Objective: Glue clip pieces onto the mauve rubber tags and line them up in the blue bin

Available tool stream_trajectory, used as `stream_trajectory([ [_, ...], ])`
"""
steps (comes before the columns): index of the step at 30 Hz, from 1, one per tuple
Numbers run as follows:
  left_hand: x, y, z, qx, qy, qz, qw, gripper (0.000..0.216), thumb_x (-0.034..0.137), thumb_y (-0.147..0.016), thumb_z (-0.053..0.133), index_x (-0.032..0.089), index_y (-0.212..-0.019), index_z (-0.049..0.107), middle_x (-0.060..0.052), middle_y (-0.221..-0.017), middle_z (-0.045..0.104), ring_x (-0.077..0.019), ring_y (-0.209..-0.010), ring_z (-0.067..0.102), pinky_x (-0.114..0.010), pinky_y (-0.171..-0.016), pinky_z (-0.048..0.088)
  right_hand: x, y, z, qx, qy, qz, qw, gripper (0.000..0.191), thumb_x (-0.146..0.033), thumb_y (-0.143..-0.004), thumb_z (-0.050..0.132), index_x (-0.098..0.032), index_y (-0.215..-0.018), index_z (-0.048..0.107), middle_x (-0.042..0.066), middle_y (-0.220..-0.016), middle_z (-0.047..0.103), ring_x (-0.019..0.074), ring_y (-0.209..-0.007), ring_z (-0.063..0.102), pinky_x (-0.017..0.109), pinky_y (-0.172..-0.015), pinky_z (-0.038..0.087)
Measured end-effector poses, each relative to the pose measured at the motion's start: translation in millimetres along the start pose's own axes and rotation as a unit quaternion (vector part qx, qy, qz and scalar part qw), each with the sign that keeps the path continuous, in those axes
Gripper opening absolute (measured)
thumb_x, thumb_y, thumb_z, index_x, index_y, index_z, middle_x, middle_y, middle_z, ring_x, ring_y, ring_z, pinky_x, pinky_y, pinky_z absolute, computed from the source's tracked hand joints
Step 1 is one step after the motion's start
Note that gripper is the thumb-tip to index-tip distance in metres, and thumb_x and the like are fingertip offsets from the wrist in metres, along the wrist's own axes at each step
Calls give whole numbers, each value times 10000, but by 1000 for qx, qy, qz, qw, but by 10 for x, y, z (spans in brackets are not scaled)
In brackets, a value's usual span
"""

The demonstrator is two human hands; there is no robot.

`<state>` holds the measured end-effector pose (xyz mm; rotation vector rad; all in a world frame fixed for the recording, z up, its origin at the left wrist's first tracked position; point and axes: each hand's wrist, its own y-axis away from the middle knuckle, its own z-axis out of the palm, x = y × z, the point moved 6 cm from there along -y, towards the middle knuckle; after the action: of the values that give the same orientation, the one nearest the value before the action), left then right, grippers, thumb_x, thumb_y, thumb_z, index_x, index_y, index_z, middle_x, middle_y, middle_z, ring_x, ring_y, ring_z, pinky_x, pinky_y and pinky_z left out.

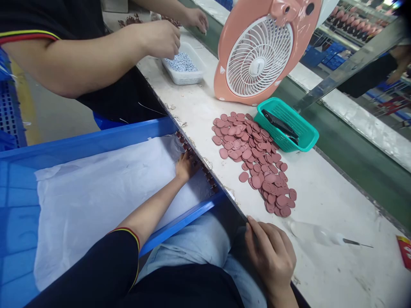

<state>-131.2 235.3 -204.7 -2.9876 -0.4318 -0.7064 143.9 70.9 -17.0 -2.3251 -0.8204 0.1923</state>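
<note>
My left hand [185, 167] reaches into a blue crate [96, 133] lined with a white sheet [105, 192]. Its fingers are stretched out at a row of small dark brown pieces [210, 182] along the crate's side by the table edge; the fingertips are partly in shadow. My right hand [272, 254] is curled over the front edge of the white table [308, 188], thumb below and fingers on top. Beyond it lies a spread pile of reddish-brown oval discs [257, 158], some with small holes.
A green basket [310, 134] holding a black tool [279, 122] touches the pile. Behind stands an orange fan [221, 64]. A clear bottle with a needle tip [321, 234] lies at right. A co-worker's arm [96, 55] reaches over a white basket [188, 79] of blue-and-white bits.
</note>
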Motion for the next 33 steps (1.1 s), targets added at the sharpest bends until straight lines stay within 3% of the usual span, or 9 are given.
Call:
stream_trajectory([
  [14,105,-148,40,8,-52,17,998,347,359,-954,642,206,-1266,630,-115,-1364,607,-297,-1174,615,-532,-976,529,7,12,6,-8,-3,4,1000,268,-109,-864,754,-142,-1121,684,57,-851,708,189,-755,632,331,-748,527],
  [20,114,-29,34,36,-67,33,997,359,356,-950,648,193,-1269,625,-120,-1356,609,-299,-1173,615,-539,-973,527,-14,-14,0,-10,-7,-2,1000,258,-113,-879,738,-128,-1129,675,71,-840,698,195,-761,620,332,-736,513],
  [26,179,181,118,28,-57,78,995,343,368,-953,642,201,-1252,636,-117,-1350,615,-294,-1174,614,-535,-980,522,-9,-4,6,-14,-15,-2,1000,284,-91,-854,755,-113,-1126,677,83,-844,702,205,-763,615,341,-735,507],
  [33,200,115,166,35,-59,81,994,357,371,-952,644,195,-1262,628,-118,-1335,621,-291,-1151,626,-530,-961,534,-9,-10,3,-13,-20,-1,1000,259,-96,-869,738,-107,-1120,678,85,-841,700,206,-772,608,339,-738,502],
])
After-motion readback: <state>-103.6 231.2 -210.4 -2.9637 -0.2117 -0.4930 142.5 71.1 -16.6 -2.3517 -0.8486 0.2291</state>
